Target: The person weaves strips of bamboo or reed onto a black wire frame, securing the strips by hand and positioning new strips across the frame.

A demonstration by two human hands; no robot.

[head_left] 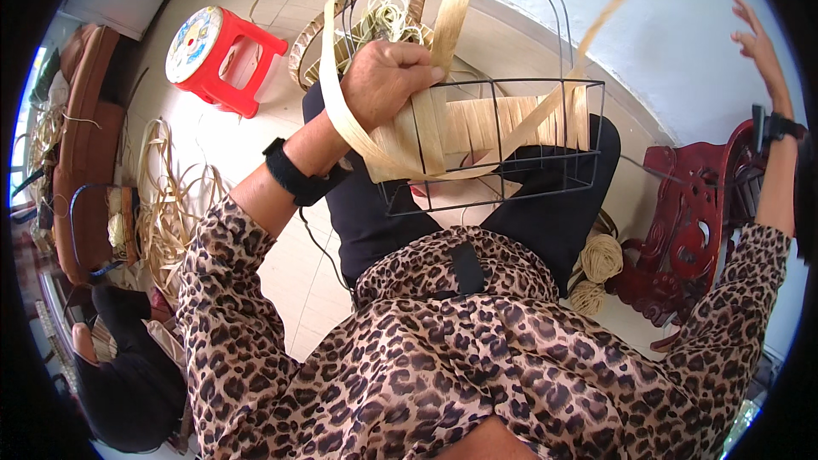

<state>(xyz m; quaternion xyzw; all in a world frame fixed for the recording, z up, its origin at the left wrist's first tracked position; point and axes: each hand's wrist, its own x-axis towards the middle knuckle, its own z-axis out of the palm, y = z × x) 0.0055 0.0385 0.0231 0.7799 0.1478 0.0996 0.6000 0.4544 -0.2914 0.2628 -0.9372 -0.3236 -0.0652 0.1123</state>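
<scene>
A black wire basket frame point(494, 202) with a tall arched handle rests across my lap. Flat straw-coloured strip point(490, 119) is wound side by side around part of it. My left hand point(394, 78) is closed at the frame's left side, pinching the strip, with a wide length standing up above the fist. A loose length point(545, 111) loops below that hand and crosses the frame; its far end swings up at the upper right, blurred. Raised far out to the right, my right hand point(754, 44) has its fingers apart and holds nothing.
A red stool point(247, 60) stands at the far left. Behind the frame sits a round-handled basket point(422, 0) holding pale strands. Loose strips point(162, 196) lie on the left floor. Twine balls point(601, 257) and a carved dark-red chair point(673, 221) are at the right. Another person point(128, 383) sits lower left.
</scene>
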